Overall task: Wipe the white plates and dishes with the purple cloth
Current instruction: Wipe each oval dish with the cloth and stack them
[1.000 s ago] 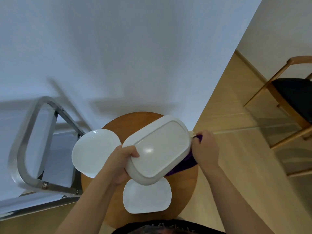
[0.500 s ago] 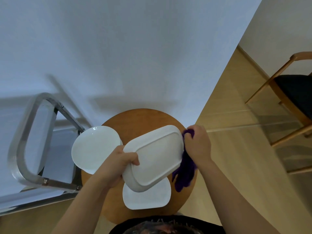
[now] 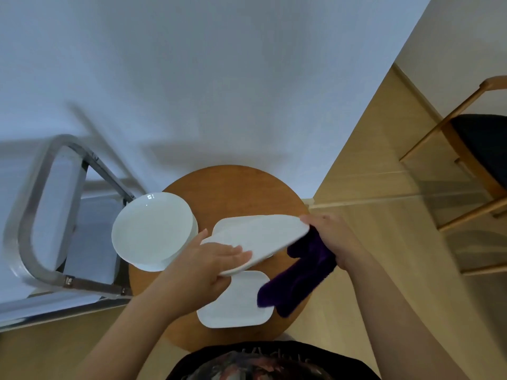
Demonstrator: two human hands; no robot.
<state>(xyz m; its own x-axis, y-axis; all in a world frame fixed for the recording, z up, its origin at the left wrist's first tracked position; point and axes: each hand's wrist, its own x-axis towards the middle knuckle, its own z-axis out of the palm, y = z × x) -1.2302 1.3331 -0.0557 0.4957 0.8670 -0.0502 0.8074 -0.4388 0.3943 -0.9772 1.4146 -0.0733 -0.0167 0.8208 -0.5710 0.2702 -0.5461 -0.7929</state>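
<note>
Hands meet over a small round wooden table (image 3: 233, 187) that stands against a white wall. I am looking down from the head camera, and both bare forearms reach in from the bottom of the view.

The left hand (image 3: 208, 266) holds the near end of a white oblong dish (image 3: 258, 237) — fingers lie nearly straight across its upper face, and the thumb looks tucked beneath the rim. The dish is lifted off the table and tilted, its far end higher and to the right.

The right hand (image 3: 333, 239) touches that far end with its fingertips while it grips a purple cloth (image 3: 299, 278). The cloth hangs down from the palm in a long fold — its lower end drapes over the right edge of a square white plate (image 3: 233, 305) lying flat on the table under the dish.

A stack of round white plates (image 3: 152, 231) sits on the left of the table, overhanging its edge, just beside the left hand.

Left of the table I see a metal frame (image 3: 33, 215). At far right, on the pale wood floor, stands a wooden chair (image 3: 466, 149) with a dark seat.
</note>
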